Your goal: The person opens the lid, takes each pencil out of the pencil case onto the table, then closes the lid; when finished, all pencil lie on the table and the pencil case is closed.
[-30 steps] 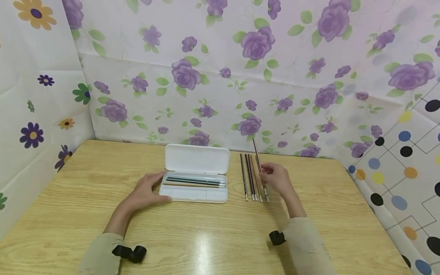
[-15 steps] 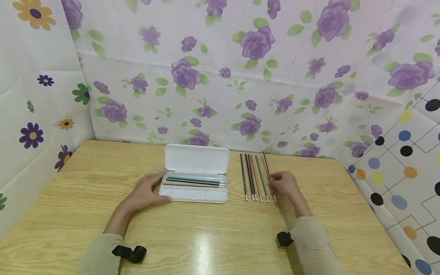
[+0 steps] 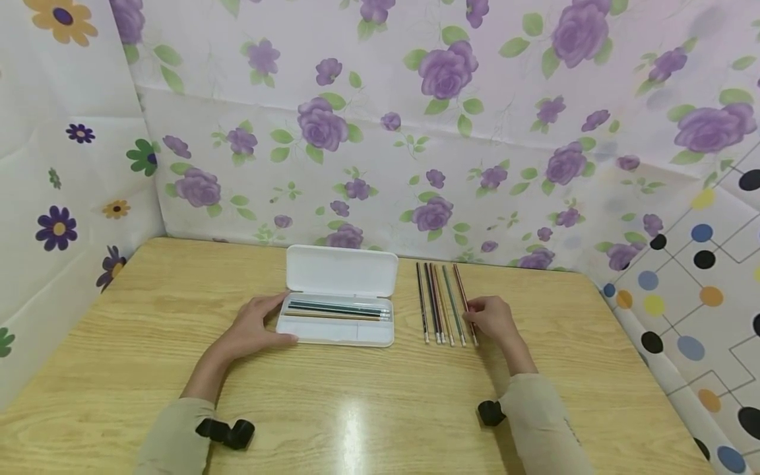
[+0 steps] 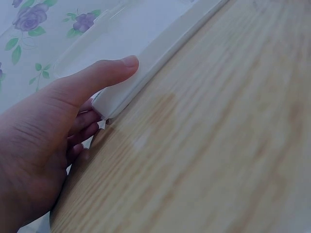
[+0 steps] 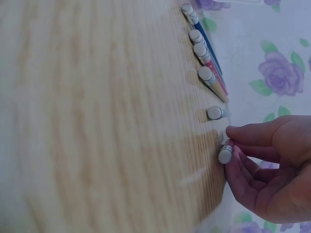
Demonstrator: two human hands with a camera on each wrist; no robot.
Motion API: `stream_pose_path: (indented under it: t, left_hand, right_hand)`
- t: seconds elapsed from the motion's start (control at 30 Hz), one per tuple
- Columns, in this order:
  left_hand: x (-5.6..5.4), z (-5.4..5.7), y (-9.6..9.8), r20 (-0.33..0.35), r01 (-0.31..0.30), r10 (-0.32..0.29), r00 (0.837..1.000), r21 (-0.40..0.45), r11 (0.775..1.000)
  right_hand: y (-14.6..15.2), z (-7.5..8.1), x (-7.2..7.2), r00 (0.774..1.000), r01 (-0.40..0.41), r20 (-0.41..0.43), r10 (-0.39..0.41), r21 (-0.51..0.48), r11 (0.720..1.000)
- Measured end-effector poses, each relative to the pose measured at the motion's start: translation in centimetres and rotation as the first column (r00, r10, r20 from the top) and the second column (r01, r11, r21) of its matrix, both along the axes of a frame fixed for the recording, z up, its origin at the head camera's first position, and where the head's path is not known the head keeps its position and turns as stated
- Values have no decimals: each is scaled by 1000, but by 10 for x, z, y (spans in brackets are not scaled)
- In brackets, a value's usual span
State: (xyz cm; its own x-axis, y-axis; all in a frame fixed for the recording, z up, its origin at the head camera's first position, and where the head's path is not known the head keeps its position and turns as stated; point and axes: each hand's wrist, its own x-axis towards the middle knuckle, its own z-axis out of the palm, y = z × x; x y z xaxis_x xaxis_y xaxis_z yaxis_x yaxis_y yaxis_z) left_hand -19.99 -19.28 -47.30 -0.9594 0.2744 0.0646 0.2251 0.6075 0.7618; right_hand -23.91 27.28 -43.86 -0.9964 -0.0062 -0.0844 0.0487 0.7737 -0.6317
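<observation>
A white pencil case (image 3: 320, 331) lies with its lid (image 3: 341, 270) raised, and several pencils (image 3: 332, 316) rest inside it. My left hand (image 3: 252, 330) holds the case's left end, thumb along the front edge (image 4: 146, 80) and fingers behind the corner. To the right of the case, my right hand (image 3: 494, 323) pinches a dark red pencil (image 3: 460, 284) between thumb and fingers. Its white eraser end (image 5: 225, 155) points toward me, low at the table. Left of it, a green pencil (image 3: 454, 303) lies apart from the held one.
Several more pencils (image 3: 436, 307) lie side by side between the case and the green pencil, erasers toward me. The wooden table (image 3: 350, 409) ends at a flowered sheet (image 3: 368, 152) behind. A dotted sheet (image 3: 689, 310) stands at the right.
My right hand has carried the red pencil to the right and lowered it beside the row, uncovering the green pencil. My left hand stays at the case.
</observation>
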Motion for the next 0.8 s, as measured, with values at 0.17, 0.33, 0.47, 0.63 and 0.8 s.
stream_pose_path:
  t: [0.17, 0.33, 0.47, 0.63, 0.8]
  left_hand:
    - [-2, -1, -1, -8, -2, 2, 1000, -3, 1000]
    - [-3, -1, -2, -10, -3, 3, 1000, -4, 1000]
    - [-3, 0, -2, -7, -3, 3, 1000, -2, 1000]
    - [-2, 0, -1, -2, -6, 6, 1000, 2, 1000]
    - [0, -1, 0, 10, -7, 7, 1000, 10, 1000]
  right_hand:
    - [-1, 1, 1, 1000, 1, 5, -1, -11, 1000]
    - [-3, 3, 2, 1000, -7, 3, 7, -6, 1000]
    - [-3, 5, 1, 999, -27, -18, 28, 11, 1000]
    - [-8, 20, -6, 996, -70, -56, 73, 55, 996]
    - [-21, 45, -16, 989, -108, -90, 116, 90, 990]
